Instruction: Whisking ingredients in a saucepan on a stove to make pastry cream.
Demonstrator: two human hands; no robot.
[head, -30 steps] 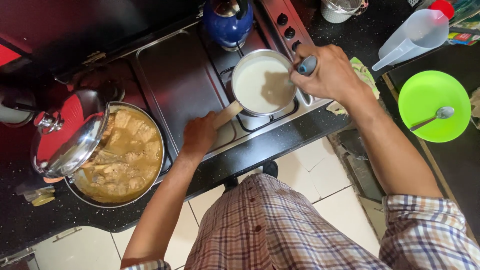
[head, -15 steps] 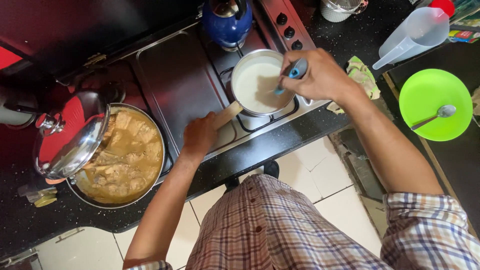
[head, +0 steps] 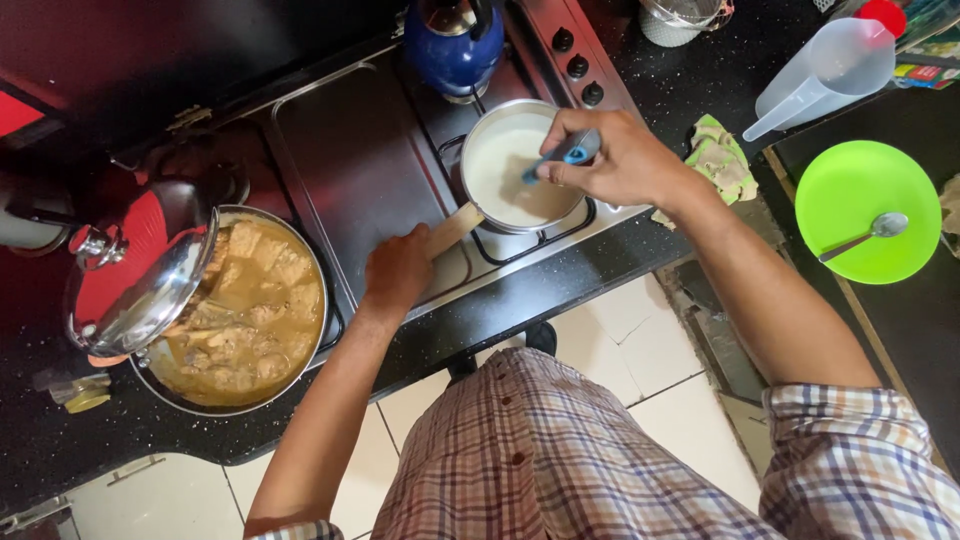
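Note:
A small steel saucepan [head: 478, 140] of white liquid sits on a stove burner. My left hand [head: 397, 272] grips its pale wooden handle [head: 452, 229]. My right hand [head: 620, 158] is over the pan, shut on a utensil with a blue and grey handle [head: 565, 155] whose lower end dips into the white liquid. Its working end is hidden.
A wide pan of brown stew [head: 245, 320] with a tilted glass lid [head: 140, 280] stands at left. A blue kettle [head: 455, 45] is behind the saucepan. At right lie a green plate with a spoon [head: 865, 210], a clear measuring jug [head: 825, 75] and a cloth [head: 720, 155].
My right hand has moved left from the pan's right rim to above the white liquid, carrying the blue-handled utensil into it. The left hand has stayed on the handle.

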